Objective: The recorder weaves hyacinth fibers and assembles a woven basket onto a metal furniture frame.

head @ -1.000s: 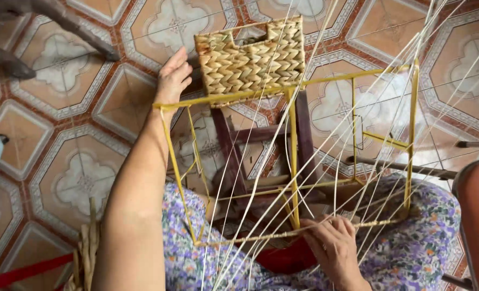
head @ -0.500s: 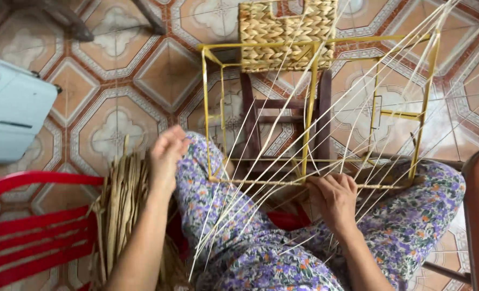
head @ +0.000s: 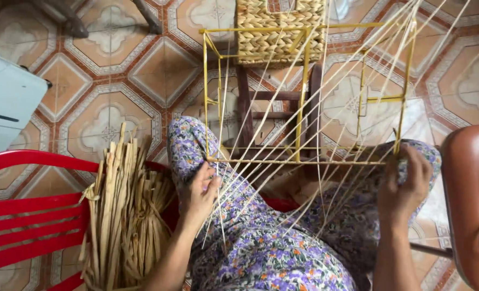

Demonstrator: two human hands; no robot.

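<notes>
Left hand (head: pixel 199 195) pinching pale strands (head: pixel 261 178); right hand (head: pixel 406 186) gripping yellow frame (head: pixel 304 160)

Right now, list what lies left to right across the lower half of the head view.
Red chair → bundle of dried straw strips → left hand → right hand → brown chair back.

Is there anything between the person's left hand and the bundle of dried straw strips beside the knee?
Nothing visible does. The left hand rests on the floral-clad thigh, fingers among the thin pale strands hanging from the yellow wire frame. The straw bundle stands just to its left on the red chair.
</notes>
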